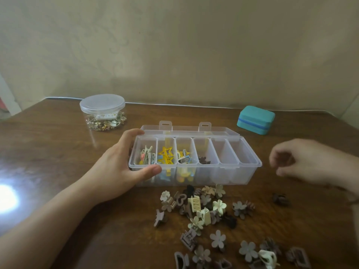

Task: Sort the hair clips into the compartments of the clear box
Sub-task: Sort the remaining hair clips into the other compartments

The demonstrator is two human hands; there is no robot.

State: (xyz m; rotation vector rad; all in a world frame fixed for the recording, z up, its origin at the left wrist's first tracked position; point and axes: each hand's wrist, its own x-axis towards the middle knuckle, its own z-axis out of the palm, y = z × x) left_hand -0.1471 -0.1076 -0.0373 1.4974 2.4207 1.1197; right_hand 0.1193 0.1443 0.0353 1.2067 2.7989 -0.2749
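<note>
Centrally on the tabletop [58,144] sits the clear box [194,164], lid open, clips in its four leftmost compartments. Loose hair clips [209,210] lie toward the near edge. The left hand [120,167] grips the box's left end; the right hand [303,162], blurred, hovers loosely curled, holding nothing visible.

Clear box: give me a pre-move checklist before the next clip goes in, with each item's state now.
1. Clear box lid open: ok.
2. Box steadied: ok, left hand grips its left end.
3. Right hand free to pick: cannot tell, it is blurred.
4. Empty compartment available: ok, the two rightmost compartments look bare.
5. Loose hair clips within reach: ok, piled in front of the box.
6. Stray brown clip accounted for: ok, lies apart, right of the pile.
</note>
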